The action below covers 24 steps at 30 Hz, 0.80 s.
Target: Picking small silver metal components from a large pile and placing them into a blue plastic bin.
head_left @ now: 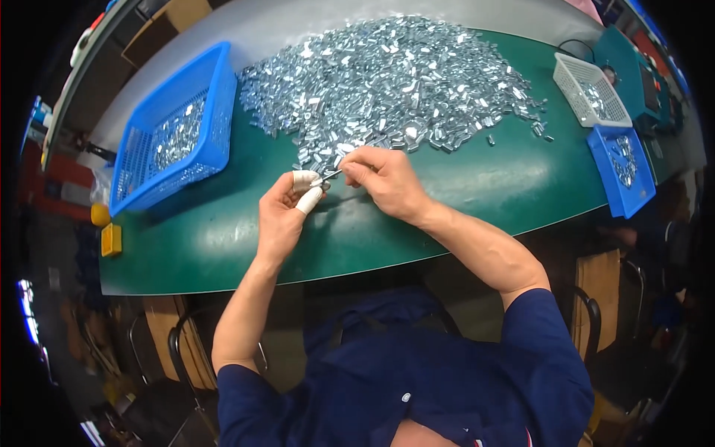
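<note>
Fingers (309,195) hide most of a thin metal piece (328,176).

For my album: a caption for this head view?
Both hands pinch a thin metal rod beside a heap of small metal parts.

Factory assembly workstation: a green tabletop (223,246) carries a bulk heap of small zinc-plated metal parts (387,82), flanked by blue plastic sorting baskets (216,112) and a white basket (588,89).
</note>
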Each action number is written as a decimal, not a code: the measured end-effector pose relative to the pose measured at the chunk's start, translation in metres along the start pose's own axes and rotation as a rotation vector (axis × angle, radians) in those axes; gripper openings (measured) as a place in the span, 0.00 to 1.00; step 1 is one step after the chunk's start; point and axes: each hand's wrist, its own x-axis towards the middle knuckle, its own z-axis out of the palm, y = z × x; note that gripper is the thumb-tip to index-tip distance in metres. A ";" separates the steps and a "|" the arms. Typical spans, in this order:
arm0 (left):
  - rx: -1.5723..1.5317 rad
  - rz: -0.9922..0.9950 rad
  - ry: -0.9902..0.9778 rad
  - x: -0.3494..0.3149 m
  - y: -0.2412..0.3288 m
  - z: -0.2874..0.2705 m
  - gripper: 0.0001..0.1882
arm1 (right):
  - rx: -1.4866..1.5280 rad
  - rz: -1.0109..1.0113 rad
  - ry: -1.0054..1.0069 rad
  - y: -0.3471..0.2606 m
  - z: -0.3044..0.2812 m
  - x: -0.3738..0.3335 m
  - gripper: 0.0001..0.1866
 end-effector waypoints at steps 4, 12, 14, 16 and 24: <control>0.072 0.025 -0.022 -0.006 -0.003 -0.002 0.12 | -0.034 0.003 -0.027 0.000 0.005 -0.006 0.09; 0.019 -0.051 -0.119 -0.007 -0.014 -0.006 0.12 | -0.229 0.084 -0.060 -0.006 0.000 -0.013 0.17; 0.092 -0.005 -0.131 -0.006 -0.018 -0.006 0.12 | -0.208 0.145 -0.122 -0.005 0.000 -0.013 0.17; 0.172 0.036 -0.143 -0.004 -0.017 -0.005 0.12 | -0.176 0.206 -0.184 -0.003 0.001 -0.012 0.18; 0.370 0.168 -0.135 -0.007 -0.010 -0.011 0.11 | -0.214 0.194 -0.232 0.000 0.013 -0.013 0.18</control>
